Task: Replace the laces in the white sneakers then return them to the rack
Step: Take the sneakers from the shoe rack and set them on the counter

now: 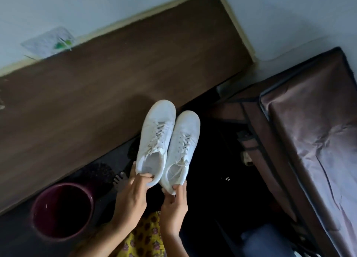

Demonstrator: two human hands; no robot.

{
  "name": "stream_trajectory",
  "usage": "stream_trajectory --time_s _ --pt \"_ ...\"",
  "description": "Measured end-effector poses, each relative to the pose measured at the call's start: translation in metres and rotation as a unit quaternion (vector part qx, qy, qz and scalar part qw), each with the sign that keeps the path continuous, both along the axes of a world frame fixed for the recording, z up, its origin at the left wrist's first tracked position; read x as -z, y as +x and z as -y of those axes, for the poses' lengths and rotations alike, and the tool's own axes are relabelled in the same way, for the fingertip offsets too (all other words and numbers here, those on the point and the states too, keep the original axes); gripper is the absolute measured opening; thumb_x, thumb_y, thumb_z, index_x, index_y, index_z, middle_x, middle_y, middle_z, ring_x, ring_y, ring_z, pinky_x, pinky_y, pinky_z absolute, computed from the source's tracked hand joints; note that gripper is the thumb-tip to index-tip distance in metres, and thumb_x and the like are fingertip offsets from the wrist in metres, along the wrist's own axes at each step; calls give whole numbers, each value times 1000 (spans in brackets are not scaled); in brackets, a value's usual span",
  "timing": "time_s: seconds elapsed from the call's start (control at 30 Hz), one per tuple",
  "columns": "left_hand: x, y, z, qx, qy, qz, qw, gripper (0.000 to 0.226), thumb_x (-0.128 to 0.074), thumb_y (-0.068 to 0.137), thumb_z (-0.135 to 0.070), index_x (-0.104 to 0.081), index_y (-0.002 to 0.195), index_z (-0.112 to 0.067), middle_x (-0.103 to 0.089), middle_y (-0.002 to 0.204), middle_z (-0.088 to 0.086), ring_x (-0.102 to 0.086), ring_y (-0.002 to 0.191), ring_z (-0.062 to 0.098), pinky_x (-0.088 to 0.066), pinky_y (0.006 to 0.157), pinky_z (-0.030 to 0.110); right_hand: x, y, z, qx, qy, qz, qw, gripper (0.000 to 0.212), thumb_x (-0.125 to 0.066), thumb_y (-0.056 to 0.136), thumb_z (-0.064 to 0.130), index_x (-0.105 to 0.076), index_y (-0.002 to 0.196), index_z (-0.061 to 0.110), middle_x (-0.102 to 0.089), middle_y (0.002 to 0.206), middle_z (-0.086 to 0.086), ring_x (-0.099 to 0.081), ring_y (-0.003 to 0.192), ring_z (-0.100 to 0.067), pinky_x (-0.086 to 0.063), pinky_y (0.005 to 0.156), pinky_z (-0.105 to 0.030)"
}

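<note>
Two white sneakers hang side by side in the air, toes pointing away from me, both with white laces in their eyelets. My left hand grips the heel of the left sneaker, thumb over the collar. My right hand pinches the heel of the right sneaker from below. The fabric-covered shoe rack, brownish purple, stands to the right with its front flap pulled open; its inside is dark.
A dark brown wooden table runs along the wall at the left, with a paper at its far edge. A maroon bucket stands on the dark floor at lower left. My yellow patterned clothing shows below.
</note>
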State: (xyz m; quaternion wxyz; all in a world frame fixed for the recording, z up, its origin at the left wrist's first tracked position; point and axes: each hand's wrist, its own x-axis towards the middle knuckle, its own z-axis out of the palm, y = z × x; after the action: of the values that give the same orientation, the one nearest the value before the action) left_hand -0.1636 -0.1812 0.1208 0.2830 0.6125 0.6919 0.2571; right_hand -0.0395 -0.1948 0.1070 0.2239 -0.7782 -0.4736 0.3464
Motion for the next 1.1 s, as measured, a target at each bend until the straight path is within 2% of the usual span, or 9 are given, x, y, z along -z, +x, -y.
stream_trajectory --time_s 0.17,0.27,0.37,0.6,0.73,0.8,0.83,0.93,1.1 --pt "0 -33 -30 -119 46 -63 990 41 -66 76 11 -47 102 -15 -68 100 16 -69 75 31 -51 51 29 13 -22 -73 -172 63 -26 983 20 -61 87 -5 -57 101 10 -45 147 2 -56 118 -9 -36 83 2" --pt "16 -58 -59 -194 35 -88 976 42 -66 79 11 -43 106 -13 -66 99 24 -66 69 35 -47 51 31 27 -46 -132 -267 73 -48 960 40 -59 85 -5 -53 119 16 -41 151 -4 -53 124 -17 -41 89 -9" --pt "34 -79 -81 -241 48 -110 963 43 -67 80 10 -40 107 -11 -64 91 25 -62 62 34 -39 50 27 43 -74 -178 -339 87 -54 935 37 -58 87 -2 -46 114 21 -44 147 -10 -58 115 -31 -47 82 -25" --pt "80 -117 -100 -259 40 -76 962 19 -57 91 4 -46 105 -2 -57 112 25 -59 82 34 -47 58 37 75 -112 -219 -421 38 -49 905 51 -50 87 -8 -40 122 28 -39 147 -17 -57 111 -43 -52 81 -46" --pt "89 -115 -95 -255 27 -54 965 24 -52 93 -6 -39 112 -13 -52 124 24 -60 92 37 -51 63 41 73 -108 -216 -422 33 -62 904 52 -51 92 -3 -42 131 30 -30 156 -9 -49 128 -29 -51 93 -40" --pt "85 -107 -96 -273 27 -78 959 29 -55 95 -13 -43 122 -10 -44 138 23 -54 115 41 -51 85 51 61 -101 -213 -416 4 -80 906 56 -52 96 4 -37 143 32 -21 161 -4 -40 132 -5 -41 95 -26" --pt "83 -102 -97 -282 27 -110 953 36 -56 96 -20 -45 128 -8 -37 146 22 -42 130 43 -39 104 59 56 -95 -208 -400 -12 -101 911 58 -53 98 11 -32 148 31 -18 162 -2 -37 130 4 -36 94 -21" --pt "78 -77 -93 -263 44 -184 946 52 -52 99 -32 -38 143 -7 -23 156 23 -17 147 41 3 113 62 51 -69 -182 -311 8 -91 946 58 -54 100 25 -28 151 28 -26 159 -4 -36 136 -12 -37 101 -23" --pt "91 -15 -64 -111 87 -125 982 48 -57 97 -20 -44 142 -10 -30 155 20 -23 146 37 -3 117 62 81 20 -123 -64 -53 2 997 43 -53 100 23 -42 141 16 -43 133 -8 -56 119 -27 -49 100 -39"
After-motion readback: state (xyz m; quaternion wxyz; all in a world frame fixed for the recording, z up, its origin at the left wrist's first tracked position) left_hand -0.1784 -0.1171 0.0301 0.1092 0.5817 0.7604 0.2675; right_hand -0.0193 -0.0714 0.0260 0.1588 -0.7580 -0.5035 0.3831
